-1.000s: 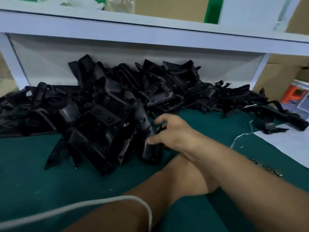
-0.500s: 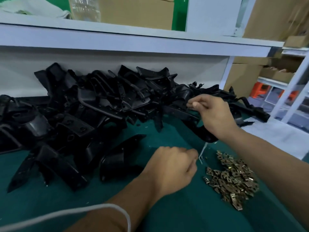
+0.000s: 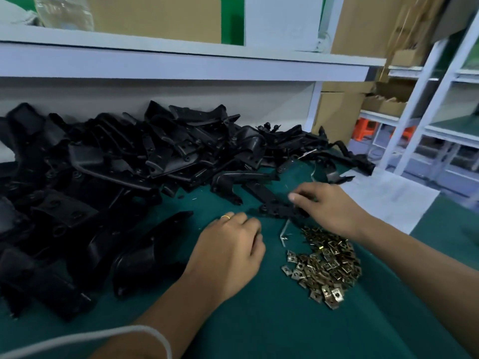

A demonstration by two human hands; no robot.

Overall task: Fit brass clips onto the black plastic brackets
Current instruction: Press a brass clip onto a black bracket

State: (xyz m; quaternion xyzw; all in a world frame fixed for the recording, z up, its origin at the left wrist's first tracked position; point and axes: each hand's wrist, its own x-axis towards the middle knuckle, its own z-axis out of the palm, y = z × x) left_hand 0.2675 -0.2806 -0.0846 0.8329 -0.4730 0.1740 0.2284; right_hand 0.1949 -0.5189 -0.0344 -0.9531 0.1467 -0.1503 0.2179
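- Flat black plastic bracket (image 3: 274, 207) lying on the green table mat (image 3: 285, 322), centre frame, gripped at its right end by the right hand (image 3: 334, 208), fingers curled over it.
- Just below and right of that bracket, a loose heap of brass clips (image 3: 325, 265), spread on the mat, touching neither hand.
- Left hand (image 3: 230, 252) resting knuckles-up on the mat between the bracket and the clips, fingers curled under; impossible to tell whether anything is held inside. Thin gold ring (image 3: 226, 217) on 1 finger.
- Small bent strip of pale metal (image 3: 283, 233) lying between the 2 hands, beside the clip heap.
- Behind and to the left, a large tangled pile of black brackets (image 3: 116, 172), stacked against the white back panel (image 3: 181, 97) and crowding the left half of the mat.
- White cord (image 3: 108, 335) looping across the left forearm at the bottom edge.
- Above, a white shelf (image 3: 181, 60) bearing cardboard boxes (image 3: 155, 16) and a clear plastic bottle (image 3: 64, 11).
- Far right, white racking (image 3: 427, 99) with more cardboard and orange stools (image 3: 365, 128) beyond.
- No legible writing or brand marks anywhere.
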